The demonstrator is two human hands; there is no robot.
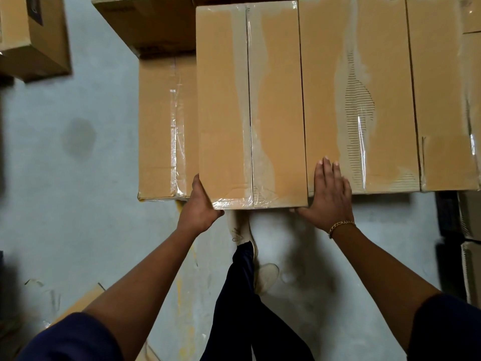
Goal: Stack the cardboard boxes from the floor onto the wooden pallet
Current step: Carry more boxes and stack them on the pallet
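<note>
Our left hand grips the near-left corner of the long tan taped cardboard box; right hand spread flat at its near-right side. Box on stack's top row, touching torn-tape neighbour box. Wooden pallet hidden. Likely mid-task: tan cardboard lies on grey floor.

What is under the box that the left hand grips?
A lower box sticks out from beneath the gripped box on its left. A shoe and the floor show below its near edge. Whatever supports its middle is covered.
</note>
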